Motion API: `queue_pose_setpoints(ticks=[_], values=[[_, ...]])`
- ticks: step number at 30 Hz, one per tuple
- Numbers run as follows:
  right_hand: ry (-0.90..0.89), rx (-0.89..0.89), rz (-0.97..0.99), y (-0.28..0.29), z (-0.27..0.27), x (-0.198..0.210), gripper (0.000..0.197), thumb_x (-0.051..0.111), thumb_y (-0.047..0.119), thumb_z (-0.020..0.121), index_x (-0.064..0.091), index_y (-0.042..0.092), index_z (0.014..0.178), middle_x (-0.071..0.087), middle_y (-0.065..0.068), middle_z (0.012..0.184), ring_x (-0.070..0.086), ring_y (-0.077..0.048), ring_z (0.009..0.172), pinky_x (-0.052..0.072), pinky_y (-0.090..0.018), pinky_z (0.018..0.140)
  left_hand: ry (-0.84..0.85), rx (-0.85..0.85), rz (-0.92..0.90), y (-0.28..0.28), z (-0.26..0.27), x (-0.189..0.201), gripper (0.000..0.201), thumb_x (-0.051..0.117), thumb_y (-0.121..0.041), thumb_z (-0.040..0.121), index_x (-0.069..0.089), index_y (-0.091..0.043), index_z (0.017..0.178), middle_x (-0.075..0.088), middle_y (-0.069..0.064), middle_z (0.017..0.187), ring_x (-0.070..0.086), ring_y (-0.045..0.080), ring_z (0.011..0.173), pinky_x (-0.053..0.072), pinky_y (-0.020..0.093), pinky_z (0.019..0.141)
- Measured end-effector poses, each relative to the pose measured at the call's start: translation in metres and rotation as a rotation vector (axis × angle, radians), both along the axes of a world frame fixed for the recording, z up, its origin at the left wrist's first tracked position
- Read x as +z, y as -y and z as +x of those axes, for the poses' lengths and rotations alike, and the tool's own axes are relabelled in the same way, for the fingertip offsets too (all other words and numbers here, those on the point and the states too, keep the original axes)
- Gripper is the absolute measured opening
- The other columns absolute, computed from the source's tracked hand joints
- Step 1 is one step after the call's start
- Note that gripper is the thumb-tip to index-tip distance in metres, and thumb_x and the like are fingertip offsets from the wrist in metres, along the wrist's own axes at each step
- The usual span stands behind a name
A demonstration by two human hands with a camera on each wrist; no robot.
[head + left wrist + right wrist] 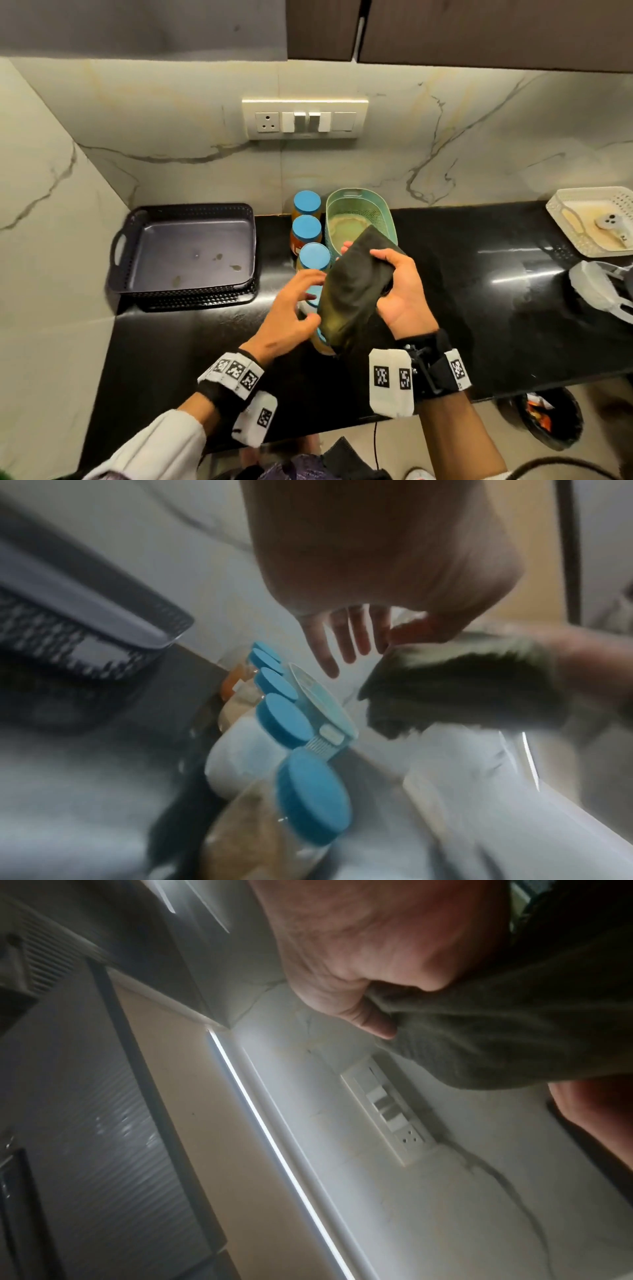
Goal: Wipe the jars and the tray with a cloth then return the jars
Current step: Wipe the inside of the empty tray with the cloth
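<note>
Three blue-lidded jars [306, 229] stand in a row on the black counter, between a dark perforated tray [185, 212] with spots on its floor and a green basket [383, 219]. A fourth blue-lidded jar [313, 796] stands nearer me, mostly hidden under my hands in the head view. My right hand [394, 274] holds a dark folded cloth [356, 291] above that jar, thumb on top and fingers beneath. My left hand [308, 294] hovers beside the cloth's left edge. Its fingers [349, 642] are spread, nearly straight, and hold nothing.
A white perforated basket [561, 205] with a small object in it sits at the counter's far right, with a pale strapped item [599, 291] in front of it. A switch panel [305, 118] is on the marble wall. A dark bin [548, 421] stands on the floor below the counter's front edge.
</note>
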State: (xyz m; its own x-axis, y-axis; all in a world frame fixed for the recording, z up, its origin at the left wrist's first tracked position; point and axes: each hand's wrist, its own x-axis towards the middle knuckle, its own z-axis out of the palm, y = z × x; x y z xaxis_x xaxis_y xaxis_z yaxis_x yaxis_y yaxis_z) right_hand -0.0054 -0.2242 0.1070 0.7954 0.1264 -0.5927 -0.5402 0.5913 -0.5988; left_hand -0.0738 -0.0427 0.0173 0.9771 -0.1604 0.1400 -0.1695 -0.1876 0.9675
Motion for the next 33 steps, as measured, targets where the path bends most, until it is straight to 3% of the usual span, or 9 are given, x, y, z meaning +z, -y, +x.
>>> queue_pose_setpoints(ticks=[3,6,9,13,16,22,27,29,33], values=[[0.031,0.020,0.004,-0.032,0.004,0.009,0.025,0.054,0.007,0.096,0.073,-0.002,0.109,0.076,-0.022,0.112,0.073,-0.035,0.107,0.051,-0.047,0.108,-0.248,0.113,-0.417,-0.020,0.005,0.017,0.053,0.054,-0.015,0.089,0.057,-0.008,0.142,0.066,0.011,0.139,0.063,0.023,0.129,0.054,0.036,0.107],[0.040,0.104,0.000,-0.072,0.008,0.017,0.036,0.053,0.007,0.094,0.081,0.002,0.072,0.076,-0.018,0.088,0.074,-0.030,0.077,0.056,-0.041,0.092,-0.265,0.277,-0.395,-0.040,0.011,0.024,0.030,0.067,-0.022,0.098,0.070,-0.009,0.124,0.075,0.009,0.118,0.070,0.020,0.109,0.057,0.031,0.092],[0.028,0.194,-0.027,-0.117,0.003,0.012,0.025,0.057,0.012,0.090,0.079,-0.001,0.088,0.074,-0.021,0.103,0.072,-0.033,0.087,0.057,-0.041,0.092,-0.239,0.542,-0.472,-0.060,0.011,0.020,0.008,0.067,-0.007,0.099,0.074,-0.008,0.103,0.076,0.007,0.095,0.068,0.017,0.089,0.055,0.033,0.081],[0.028,0.208,-0.143,-0.179,-0.016,-0.025,0.031,0.068,0.019,0.092,0.074,-0.003,0.113,0.075,-0.021,0.116,0.072,-0.041,0.106,0.058,-0.046,0.097,-0.277,0.735,-0.570,-0.089,0.004,0.012,0.005,0.068,-0.012,0.100,0.070,-0.009,0.101,0.076,0.008,0.089,0.070,0.016,0.081,0.058,0.030,0.073],[-0.022,0.174,-0.206,-0.210,-0.019,-0.045,0.027,0.065,0.020,0.099,0.075,0.001,0.115,0.077,-0.022,0.109,0.075,-0.035,0.094,0.062,-0.044,0.086,-0.324,0.806,-0.489,-0.111,-0.007,-0.003,0.011,0.069,-0.021,0.101,0.070,-0.011,0.107,0.076,0.006,0.096,0.073,0.014,0.086,0.059,0.026,0.074],[-0.037,0.101,-0.348,-0.234,-0.015,-0.063,0.028,0.071,0.014,0.096,0.071,0.006,0.123,0.077,-0.009,0.116,0.074,-0.024,0.101,0.061,-0.038,0.088,-0.752,1.073,-0.679,-0.163,-0.004,-0.058,0.032,0.075,-0.032,0.096,0.061,-0.004,0.102,0.062,0.012,0.092,0.064,0.021,0.068,0.054,0.026,0.044],[0.011,0.038,-0.454,-0.227,-0.018,-0.067,0.030,0.074,0.011,0.094,0.067,0.012,0.123,0.072,0.004,0.101,0.067,-0.010,0.089,0.051,-0.022,0.068,-0.818,1.147,-0.543,-0.190,0.019,-0.125,0.114,0.084,-0.052,0.072,0.021,-0.002,0.153,0.063,0.026,0.127,0.072,0.040,0.101,0.064,0.050,0.085],[0.016,0.037,-0.465,-0.221,-0.022,-0.073,0.023,0.076,0.010,0.093,0.070,0.020,0.112,0.074,0.005,0.102,0.070,-0.013,0.097,0.054,-0.024,0.071,-0.845,1.167,-0.400,-0.196,0.026,-0.142,0.107,0.080,-0.060,0.061,0.029,-0.009,0.139,0.066,0.028,0.127,0.072,0.045,0.104,0.060,0.054,0.094],[0.022,0.009,-0.479,-0.207,-0.032,-0.080,0.027,0.079,0.007,0.090,0.071,0.015,0.114,0.077,-0.003,0.109,0.073,-0.020,0.101,0.059,-0.028,0.076,-0.807,1.202,-0.258,-0.199,0.018,-0.121,0.069,0.081,-0.031,0.084,0.038,0.001,0.128,0.066,0.032,0.125,0.064,0.052,0.115,0.052,0.048,0.099]])
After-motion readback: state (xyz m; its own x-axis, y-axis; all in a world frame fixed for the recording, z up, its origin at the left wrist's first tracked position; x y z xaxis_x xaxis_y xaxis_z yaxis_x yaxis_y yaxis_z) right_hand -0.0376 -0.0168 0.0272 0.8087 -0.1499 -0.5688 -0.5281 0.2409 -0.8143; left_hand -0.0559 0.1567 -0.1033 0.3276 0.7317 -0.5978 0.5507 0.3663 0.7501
